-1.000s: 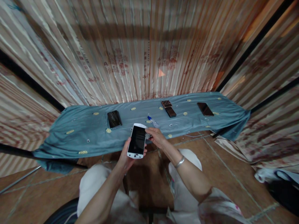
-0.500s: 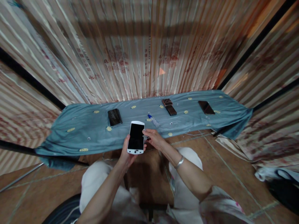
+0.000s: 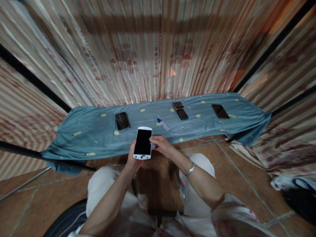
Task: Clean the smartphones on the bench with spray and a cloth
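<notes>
Centre frame, the left hand [image 3: 133, 161] grips a white-framed smartphone with a dark screen [image 3: 143, 143] from below, fingers wrapped round its lower edges, just above the near rim of the tabletop draped in a blue-grey dotted cloth [image 3: 81, 144]. The right hand [image 3: 161, 146] pinches something small at the phone's right edge; what it is I cannot tell. On the cloth lie a black phone [image 3: 122, 120], a small clear bottle with a blue cap [image 3: 163, 124], a dark phone at upper right [image 3: 220, 111].

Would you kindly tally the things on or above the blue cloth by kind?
Black phones on the blue cloth: 3
White phone in the left hand: 1
Small bottle: 1
Patterned case: 1
Total: 6
</notes>
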`<state>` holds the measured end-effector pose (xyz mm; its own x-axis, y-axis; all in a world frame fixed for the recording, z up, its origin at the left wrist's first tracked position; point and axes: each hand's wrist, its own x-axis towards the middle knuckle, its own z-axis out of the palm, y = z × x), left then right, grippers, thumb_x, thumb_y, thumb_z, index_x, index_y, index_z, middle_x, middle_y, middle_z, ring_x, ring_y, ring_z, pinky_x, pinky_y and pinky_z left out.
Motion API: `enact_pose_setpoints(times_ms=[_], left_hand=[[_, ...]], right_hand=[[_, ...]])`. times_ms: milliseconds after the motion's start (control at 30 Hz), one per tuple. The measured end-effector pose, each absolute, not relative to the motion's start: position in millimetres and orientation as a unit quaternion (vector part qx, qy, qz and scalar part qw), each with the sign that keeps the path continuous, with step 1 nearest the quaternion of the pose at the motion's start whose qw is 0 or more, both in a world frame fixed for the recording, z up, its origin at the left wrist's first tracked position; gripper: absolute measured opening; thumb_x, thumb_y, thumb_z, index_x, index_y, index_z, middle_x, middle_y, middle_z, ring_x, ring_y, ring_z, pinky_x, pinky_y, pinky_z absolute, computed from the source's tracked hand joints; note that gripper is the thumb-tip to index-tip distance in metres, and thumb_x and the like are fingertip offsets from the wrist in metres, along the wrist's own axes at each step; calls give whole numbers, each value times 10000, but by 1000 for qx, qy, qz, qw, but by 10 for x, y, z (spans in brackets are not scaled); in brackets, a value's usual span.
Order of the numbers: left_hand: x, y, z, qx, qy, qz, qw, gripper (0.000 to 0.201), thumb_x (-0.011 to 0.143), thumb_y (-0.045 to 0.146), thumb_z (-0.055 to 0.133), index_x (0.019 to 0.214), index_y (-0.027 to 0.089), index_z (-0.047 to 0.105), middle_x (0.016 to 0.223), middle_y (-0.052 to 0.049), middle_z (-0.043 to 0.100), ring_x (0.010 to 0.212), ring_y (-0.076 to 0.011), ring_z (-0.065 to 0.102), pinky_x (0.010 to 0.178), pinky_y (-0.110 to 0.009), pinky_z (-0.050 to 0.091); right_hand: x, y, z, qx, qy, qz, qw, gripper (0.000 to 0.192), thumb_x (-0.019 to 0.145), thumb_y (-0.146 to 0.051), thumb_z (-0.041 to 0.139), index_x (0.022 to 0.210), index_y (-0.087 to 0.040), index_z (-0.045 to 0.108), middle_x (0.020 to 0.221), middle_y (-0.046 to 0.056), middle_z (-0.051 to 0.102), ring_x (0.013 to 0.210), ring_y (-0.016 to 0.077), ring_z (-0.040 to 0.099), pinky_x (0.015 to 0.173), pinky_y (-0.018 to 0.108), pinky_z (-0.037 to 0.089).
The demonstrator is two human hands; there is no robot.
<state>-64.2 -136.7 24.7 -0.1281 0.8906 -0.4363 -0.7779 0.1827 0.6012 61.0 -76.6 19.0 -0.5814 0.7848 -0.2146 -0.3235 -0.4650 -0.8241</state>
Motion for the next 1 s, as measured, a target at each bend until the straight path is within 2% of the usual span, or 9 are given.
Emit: enact_pose_setpoints(times_ms=[200, 333, 533, 700, 800, 900, 1000], left_hand=[[-695, -1349, 238, 55, 401, 647, 646, 284, 866, 324, 449, 884, 142, 666, 786, -53, 713, 700, -173, 666, 704, -312, 533], [-728, -1341, 319, 84, 390, 620, 675, 406, 892, 364, 355, 939, 115, 673, 826, -97, 720, 772, -206, 677, 746, -352, 532], [-851, -1317, 322, 103, 368, 611, 693, 549, 855, 466, 371, 1109, 50, 624, 947, -172, 709, 952, -277, 648, 854, -424, 491], [-952, -1282, 267, 91, 352, 646, 671, 504, 849, 434, 413, 1174, 91, 587, 991, -149, 701, 763, -202, 667, 739, -348, 521], [-931, -1289, 260, 99, 361, 647, 664, 474, 861, 431, 410, 1115, 88, 616, 947, -143, 707, 721, -192, 662, 677, -314, 524], [-859, -1317, 274, 96, 377, 646, 657, 431, 881, 425, 403, 1037, 103, 643, 862, -117, 715, 720, -204, 667, 660, -324, 530], [-778, -1334, 283, 89, 388, 633, 664, 438, 910, 419, 359, 999, 99, 644, 826, -113, 713, 706, -206, 671, 617, -320, 533]], right_hand=[[547, -791, 109, -302, -356, 821, 329, 336, 562, -412, 812, 659, -145, 633, 595, -15, 616, 548, 91, 558, 544, 222, 484], [502, -827, 71, -300, -341, 836, 308, 375, 536, -428, 829, 686, -140, 641, 622, -1, 631, 563, 103, 579, 564, 240, 500], [474, -933, 65, -269, -402, 852, 199, 365, 572, -429, 811, 718, -125, 673, 627, 1, 642, 556, 96, 571, 557, 225, 452], [635, -960, 225, -176, -522, 828, 104, 279, 640, -382, 770, 693, -121, 686, 602, -23, 631, 545, 74, 528, 535, 189, 377], [755, -856, 318, -188, -506, 827, 155, 274, 651, -376, 759, 762, -133, 699, 677, -8, 661, 596, 90, 561, 588, 203, 415], [812, -681, 319, -245, -470, 789, 312, 278, 665, -377, 741, 856, -179, 702, 782, -4, 690, 699, 116, 601, 691, 231, 457], [805, -524, 225, -311, -505, 682, 428, 231, 718, -347, 685, 914, -226, 697, 865, -9, 703, 834, 152, 613, 819, 278, 457]])
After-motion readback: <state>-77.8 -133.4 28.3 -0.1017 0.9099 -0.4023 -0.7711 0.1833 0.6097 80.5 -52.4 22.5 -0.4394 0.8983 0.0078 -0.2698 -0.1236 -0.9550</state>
